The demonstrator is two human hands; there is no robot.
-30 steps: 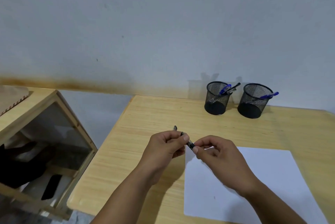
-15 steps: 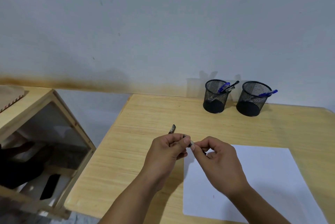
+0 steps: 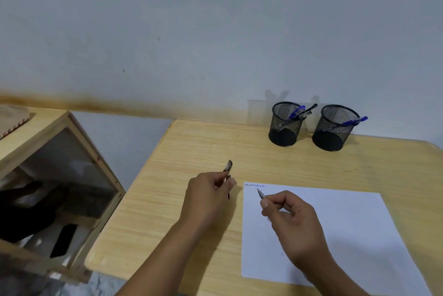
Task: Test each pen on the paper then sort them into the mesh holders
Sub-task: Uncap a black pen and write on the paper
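My right hand (image 3: 292, 221) grips a pen (image 3: 260, 193), whose tip points at the top left corner of the white paper (image 3: 335, 235), just below a short line of blue scribbles (image 3: 254, 185). My left hand (image 3: 208, 199) rests on the wooden table beside the paper's left edge and pinches a dark pen cap (image 3: 229, 166) that sticks up past the fingers. At the back stand two black mesh holders. The left holder (image 3: 284, 128) has a blue pen (image 3: 297, 112) and a black pen (image 3: 311, 108). The right holder (image 3: 332, 132) has one blue pen (image 3: 354, 121).
The light wooden table (image 3: 191, 152) ends at its left edge near a wooden cabinet (image 3: 60, 175) with a glass panel and dark items inside. A pale wall rises right behind the holders.
My hands, joined on the pen before, have pulled apart. The left keeps the cap at the paper's edge; the right has carried the pen down over the paper's corner.
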